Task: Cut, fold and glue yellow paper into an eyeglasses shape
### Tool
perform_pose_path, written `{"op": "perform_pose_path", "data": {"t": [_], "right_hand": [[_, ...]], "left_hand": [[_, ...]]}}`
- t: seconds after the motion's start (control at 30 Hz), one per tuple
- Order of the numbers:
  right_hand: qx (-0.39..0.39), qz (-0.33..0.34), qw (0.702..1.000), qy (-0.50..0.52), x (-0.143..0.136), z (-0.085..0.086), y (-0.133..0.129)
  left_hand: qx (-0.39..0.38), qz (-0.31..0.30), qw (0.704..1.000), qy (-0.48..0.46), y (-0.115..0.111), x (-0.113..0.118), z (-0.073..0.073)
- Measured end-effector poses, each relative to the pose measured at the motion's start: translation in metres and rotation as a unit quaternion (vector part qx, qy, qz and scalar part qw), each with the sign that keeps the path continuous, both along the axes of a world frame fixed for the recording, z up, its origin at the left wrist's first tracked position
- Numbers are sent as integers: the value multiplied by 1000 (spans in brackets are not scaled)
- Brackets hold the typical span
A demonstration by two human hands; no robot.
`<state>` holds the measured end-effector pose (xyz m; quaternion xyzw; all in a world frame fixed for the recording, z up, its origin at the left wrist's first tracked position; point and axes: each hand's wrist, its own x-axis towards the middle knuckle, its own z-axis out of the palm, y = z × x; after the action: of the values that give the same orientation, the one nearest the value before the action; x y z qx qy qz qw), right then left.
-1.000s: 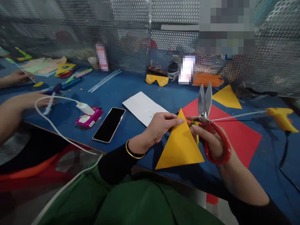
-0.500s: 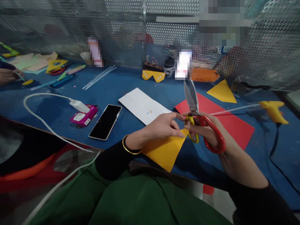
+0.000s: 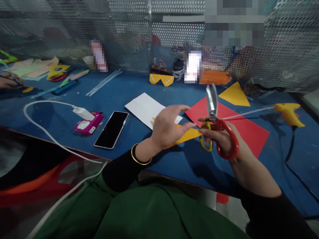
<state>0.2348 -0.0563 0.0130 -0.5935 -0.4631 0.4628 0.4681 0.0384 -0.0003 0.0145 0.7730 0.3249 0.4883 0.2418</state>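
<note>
Red-and-yellow-handled scissors (image 3: pixel 212 103) point up and away, held in my right hand (image 3: pixel 223 137). That hand's thumb and fingertips also pinch the right corner of a yellow paper piece (image 3: pixel 185 134). My left hand (image 3: pixel 165 127) is over the yellow paper with thumb and fingers spread apart, hiding its middle; whether the palm touches it I cannot tell. A white sheet (image 3: pixel 146 108) lies beyond my left hand. Under and behind my right hand is a red sheet (image 3: pixel 249 129).
A black phone (image 3: pixel 112 129) and a pink socket block (image 3: pixel 88 123) with a white cable lie left. At right sits a yellow glue gun (image 3: pixel 289 113). Behind are a yellow mask shape (image 3: pixel 161 79), a yellow triangle (image 3: pixel 235 94) and glue sticks (image 3: pixel 104 82). Another person's hand (image 3: pixel 8 81) is far left.
My left hand has opened and lifted off the paper's corner. The yellow paper has swung away from the table's front edge, and the scissors have turned more upright.
</note>
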Motion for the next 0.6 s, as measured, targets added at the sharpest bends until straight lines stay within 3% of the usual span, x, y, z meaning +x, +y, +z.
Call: {"op": "perform_pose_path", "data": {"t": [0.07,0.13,0.23,0.33,0.4,0.6], "right_hand": [[22,-70,996,53,0,-6,4],[45,-128,984,118,-2,-10,8],[73,-167,967,176,-10,-12,8],[80,-184,960,196,-19,-11,5],[74,-189,956,210,-26,-11,2],[68,-181,960,204,-40,-14,-4]], "left_hand": [[91,107,984,-114,-6,0,2],[70,142,967,-199,-13,2,2],[-150,7,970,-192,-22,9,-2],[-365,-110,912,-149,-24,18,-8],[-430,-121,880,-164,-21,22,-12],[-517,-81,822,-223,-10,21,-22]]}}
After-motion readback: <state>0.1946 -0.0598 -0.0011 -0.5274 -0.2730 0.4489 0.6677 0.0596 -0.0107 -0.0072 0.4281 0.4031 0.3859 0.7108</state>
